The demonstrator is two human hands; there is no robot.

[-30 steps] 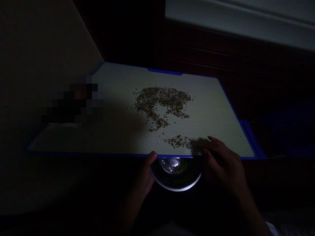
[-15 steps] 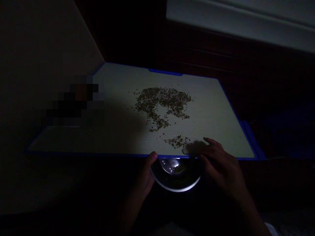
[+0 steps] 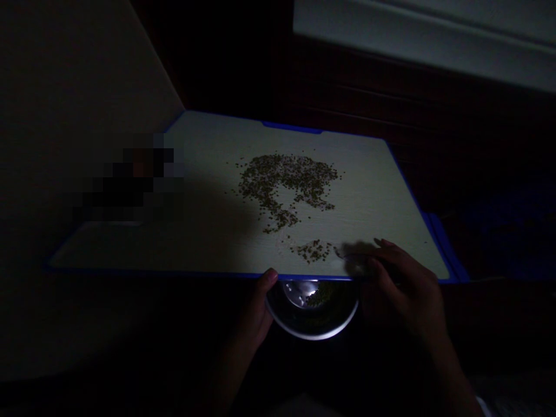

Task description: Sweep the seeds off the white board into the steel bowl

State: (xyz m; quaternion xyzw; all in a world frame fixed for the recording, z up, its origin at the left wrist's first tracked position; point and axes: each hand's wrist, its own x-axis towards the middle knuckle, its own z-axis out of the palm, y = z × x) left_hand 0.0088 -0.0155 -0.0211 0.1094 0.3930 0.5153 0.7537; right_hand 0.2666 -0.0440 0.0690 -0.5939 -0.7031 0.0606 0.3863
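Observation:
Small greenish-brown grains or pulses (image 3: 282, 174) lie spread on a pale tabletop (image 3: 195, 237) with a blue rim. A smaller patch of them (image 3: 313, 250) is near the front edge. Just below that edge is a shiny metal bowl (image 3: 315, 335) with some grains in it. My left hand (image 3: 260, 307) grips the bowl's left side, its thumb up by the table edge. My right hand (image 3: 410, 284) is closed on a thin, spoon-like utensil (image 3: 354, 255), whose tip is just right of the small patch. Darkness hides its exact shape.
A blurred-out dark patch (image 3: 130, 182) covers the table's left end. A light wall or panel (image 3: 87, 69) rises at the left. A pale ledge (image 3: 417, 40) runs across the upper right. Dark blue material (image 3: 516, 226) is at the right.
My right hand has moved right and slightly up from the table edge above the bowl, bringing the utensil onto the tabletop beside the small patch. The left hand and bowl stay put.

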